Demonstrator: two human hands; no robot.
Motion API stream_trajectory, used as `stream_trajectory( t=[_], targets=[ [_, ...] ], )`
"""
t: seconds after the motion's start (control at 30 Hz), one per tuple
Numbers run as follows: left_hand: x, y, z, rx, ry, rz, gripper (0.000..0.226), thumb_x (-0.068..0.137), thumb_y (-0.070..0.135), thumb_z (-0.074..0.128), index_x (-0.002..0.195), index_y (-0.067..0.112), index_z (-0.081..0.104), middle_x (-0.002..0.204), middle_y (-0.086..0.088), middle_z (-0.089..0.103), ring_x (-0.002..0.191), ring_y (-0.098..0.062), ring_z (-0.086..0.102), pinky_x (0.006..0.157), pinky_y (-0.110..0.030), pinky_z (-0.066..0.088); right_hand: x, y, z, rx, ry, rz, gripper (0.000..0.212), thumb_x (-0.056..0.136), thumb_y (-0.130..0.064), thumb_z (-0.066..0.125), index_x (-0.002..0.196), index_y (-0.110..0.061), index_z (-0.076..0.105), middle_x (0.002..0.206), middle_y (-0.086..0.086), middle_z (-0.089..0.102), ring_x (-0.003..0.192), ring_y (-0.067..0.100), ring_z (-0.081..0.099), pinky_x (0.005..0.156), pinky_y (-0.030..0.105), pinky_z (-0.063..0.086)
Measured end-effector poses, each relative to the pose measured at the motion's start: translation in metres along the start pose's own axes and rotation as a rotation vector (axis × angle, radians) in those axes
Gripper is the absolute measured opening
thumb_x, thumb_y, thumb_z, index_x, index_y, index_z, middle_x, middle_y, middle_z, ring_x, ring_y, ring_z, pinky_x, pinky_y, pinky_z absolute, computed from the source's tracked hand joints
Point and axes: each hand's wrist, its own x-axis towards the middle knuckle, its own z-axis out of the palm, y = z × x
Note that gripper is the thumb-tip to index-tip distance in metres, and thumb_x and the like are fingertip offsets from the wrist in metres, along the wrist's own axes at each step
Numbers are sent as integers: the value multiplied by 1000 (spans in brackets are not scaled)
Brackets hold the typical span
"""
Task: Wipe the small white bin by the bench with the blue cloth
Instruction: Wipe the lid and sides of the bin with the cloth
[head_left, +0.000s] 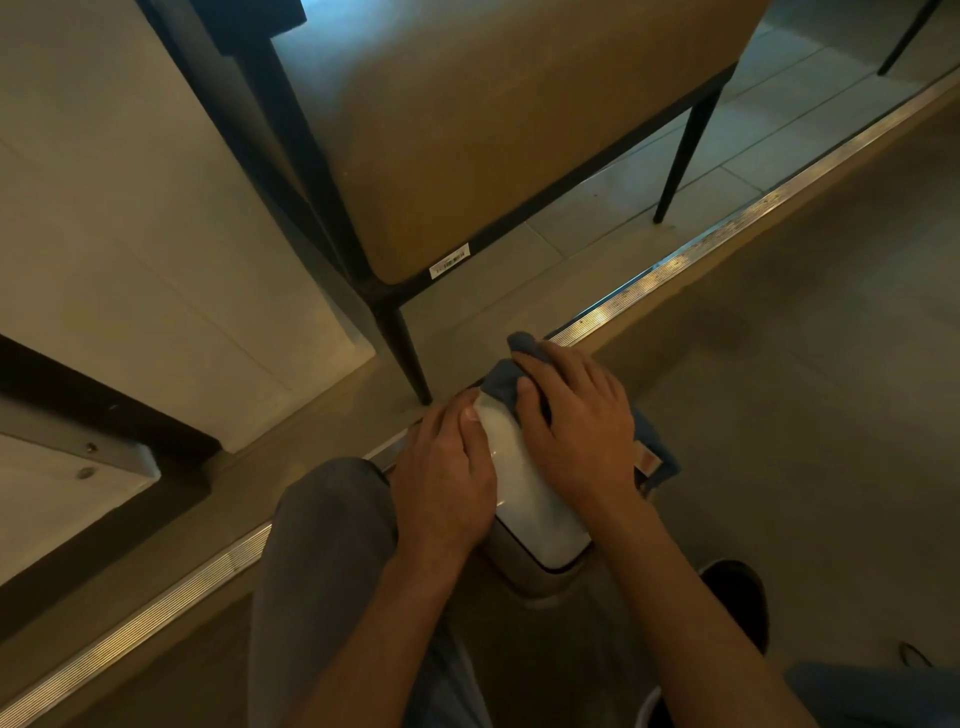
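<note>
The small white bin (530, 499) stands on the floor just in front of me, beside the leg of the tan bench (509, 135). My left hand (447, 478) grips the bin's left side, thumb lying on the white lid. The blue cloth (501, 382) is bunched over the far end and right side of the lid, with a labelled corner showing at the right. My right hand (576, 421) presses down on the cloth, fingers spread and bent over it. Both hands hide much of the lid.
A black bench leg (408, 353) stands just beyond the bin. A metal floor strip (701, 249) runs diagonally across the floor. My grey-trousered knee (322, 545) is at the left of the bin, a dark shoe (737, 597) at the right. A white wall panel (156, 260) lies left.
</note>
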Motion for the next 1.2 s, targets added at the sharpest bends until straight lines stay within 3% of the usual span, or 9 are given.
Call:
stream_trajectory(
  t=[0.23,0.4,0.57,0.7,0.77,0.87,0.97,1.1,1.2],
  targets=[
    [0,0,-1,9,-9,15,54,104,48,20,139,26,54,131,4,61,117,-11,55,98,-34,48,-61,7,5,86,181,222,50,102,-39,36,149,-22,42,156,4,37,145,23,31,114,54,29],
    [2,-1,-1,1,-17,36,55,104,48,20,138,22,55,129,2,61,116,-14,55,98,-36,50,-45,7,2,145,170,306,51,100,-42,33,147,-24,45,148,2,48,134,21,44,110,44,36],
    [1,-1,0,-19,-4,21,55,105,48,21,138,21,56,129,1,60,115,-14,57,97,-41,52,7,17,-19,154,-158,480,40,104,-40,28,110,-20,63,110,5,63,92,22,56,79,32,38],
    [-1,2,0,-19,19,8,57,104,48,21,138,20,57,132,0,62,117,-13,57,100,-37,51,32,13,-21,99,-301,438,38,103,-41,26,92,-22,56,94,5,61,81,21,54,76,34,38],
    [0,2,0,-17,20,-4,57,103,48,20,138,21,57,132,-1,62,117,-13,57,100,-35,50,32,8,-18,66,-259,304,33,104,-39,28,98,-25,57,101,3,62,86,20,57,77,33,39],
    [2,0,1,-13,9,-15,55,104,47,21,138,22,56,132,1,62,117,-13,57,100,-37,50,25,7,-10,70,-143,73,32,104,-35,38,125,-25,61,125,-1,61,106,18,60,84,28,41],
    [3,-1,2,-3,13,-10,51,105,46,22,137,24,56,130,3,62,115,-12,57,98,-37,49,13,10,-4,52,-64,-59,39,102,-39,39,131,-26,62,137,-2,59,121,18,55,100,38,44],
    [3,-2,1,10,10,-15,50,105,45,23,138,26,55,131,3,61,116,-12,56,99,-33,48,-17,6,1,48,74,7,44,102,-40,37,139,-25,56,147,1,51,138,19,42,118,42,26],
    [2,-2,0,33,1,7,51,105,45,23,141,25,54,134,2,60,119,-10,56,97,-24,43,-39,2,5,61,159,185,48,102,-39,36,148,-27,44,153,2,43,143,20,34,117,48,26]
  ],
)
